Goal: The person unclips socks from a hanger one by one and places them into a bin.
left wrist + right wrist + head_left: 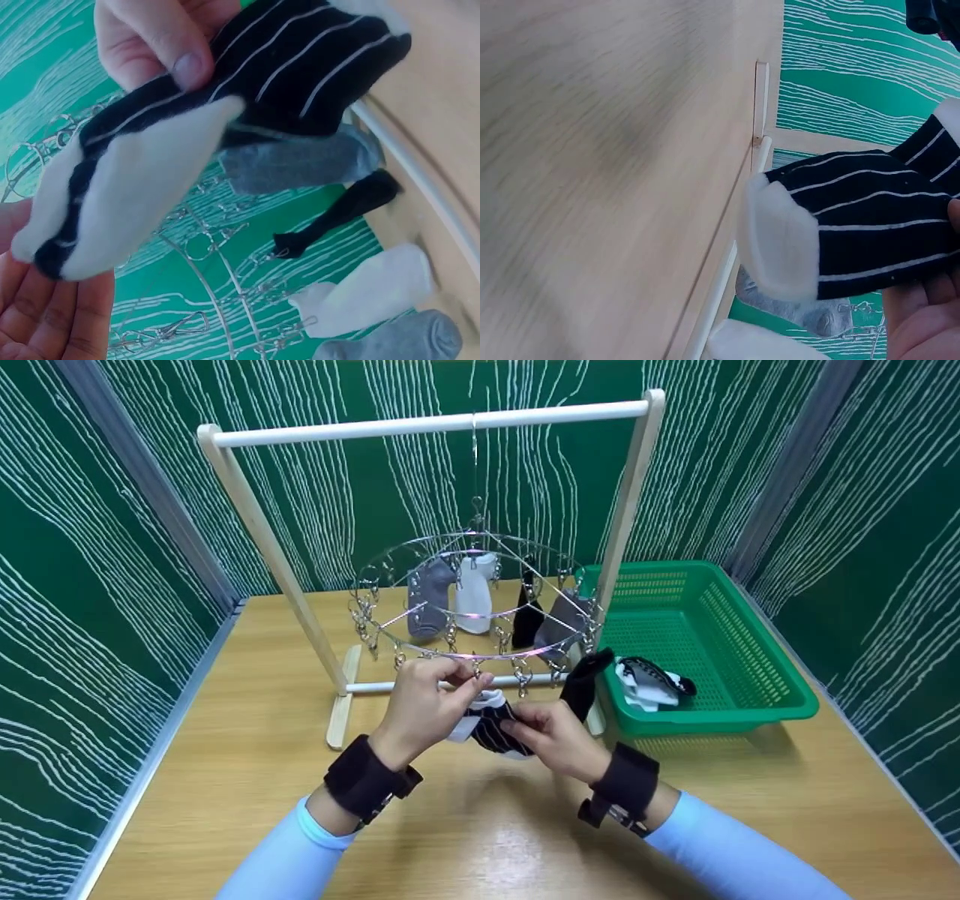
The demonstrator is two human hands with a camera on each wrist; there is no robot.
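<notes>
A black sock with thin white stripes and white ends is stretched between both hands. My left hand pinches its white end just below the front clips of the round metal hanger. The right hand grips the striped middle, its thumb pressed on the fabric in the left wrist view. In the right wrist view, a white end sticks out past that hand. Behind the near rim hang a grey sock, a white sock, a black sock and another grey sock.
A wooden stand with a white top bar carries the hanger. To the right, a green basket contains black-and-white fabric. Black fabric shows behind the right hand, beside the basket. Green walls surround the wooden table.
</notes>
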